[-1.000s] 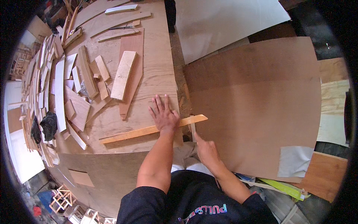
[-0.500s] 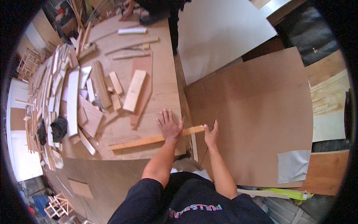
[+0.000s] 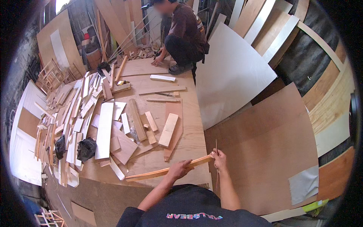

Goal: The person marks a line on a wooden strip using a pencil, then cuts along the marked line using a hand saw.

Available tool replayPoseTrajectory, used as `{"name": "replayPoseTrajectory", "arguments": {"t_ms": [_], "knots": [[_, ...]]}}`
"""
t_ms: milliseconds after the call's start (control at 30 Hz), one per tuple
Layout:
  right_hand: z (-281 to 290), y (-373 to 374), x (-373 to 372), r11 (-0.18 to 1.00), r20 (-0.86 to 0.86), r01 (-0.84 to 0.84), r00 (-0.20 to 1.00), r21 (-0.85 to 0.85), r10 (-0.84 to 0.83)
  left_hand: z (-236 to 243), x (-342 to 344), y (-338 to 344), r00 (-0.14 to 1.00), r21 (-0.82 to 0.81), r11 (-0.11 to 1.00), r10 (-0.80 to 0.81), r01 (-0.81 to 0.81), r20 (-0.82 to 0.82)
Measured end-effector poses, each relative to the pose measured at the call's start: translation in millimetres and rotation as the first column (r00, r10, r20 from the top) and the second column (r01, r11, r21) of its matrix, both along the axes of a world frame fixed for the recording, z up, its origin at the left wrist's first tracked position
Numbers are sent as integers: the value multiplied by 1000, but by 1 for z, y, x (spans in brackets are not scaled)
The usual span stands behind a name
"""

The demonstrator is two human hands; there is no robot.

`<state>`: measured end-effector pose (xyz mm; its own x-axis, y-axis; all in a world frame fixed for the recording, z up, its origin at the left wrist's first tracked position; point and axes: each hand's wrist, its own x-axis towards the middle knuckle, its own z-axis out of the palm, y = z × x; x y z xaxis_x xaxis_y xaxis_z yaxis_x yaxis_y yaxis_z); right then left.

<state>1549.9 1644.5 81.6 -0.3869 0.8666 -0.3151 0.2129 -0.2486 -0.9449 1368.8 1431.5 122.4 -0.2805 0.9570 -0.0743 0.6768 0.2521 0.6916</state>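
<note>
The left hand (image 3: pixel 180 170) grasps a wooden strip (image 3: pixel 151 174) above the table's (image 3: pixel 191 140) near right corner. Just past the right edge, the right hand (image 3: pixel 219 159) clasps the strip's end and a thin tool (image 3: pixel 216 144). Offcuts (image 3: pixel 78 125) crowd the left edge.

I had a rough grey wall (image 3: pixel 19 64) at ten o'clock, bright light (image 3: pixel 61 3) near eleven and long boards (image 3: pixel 261 20) at one.
</note>
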Motion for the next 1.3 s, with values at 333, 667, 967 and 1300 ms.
{"name": "replayPoseTrajectory", "arguments": {"t_ms": [333,667,967,1300], "knots": [[118,-60,-78,962,-11,-43,999,269,48,106,-76,-27,996,74,997,-22,15,92],[175,-73,-85,993,-345,-111,934,-43,90,124,-85,-31,978,100,995,-1,-20,207],[225,-53,-78,954,-395,-274,868,122,300,131,-68,-14,969,452,879,45,-153,241],[217,-11,-3,999,-371,-33,928,-18,24,96,-6,-6,978,119,987,82,-106,189]]}}
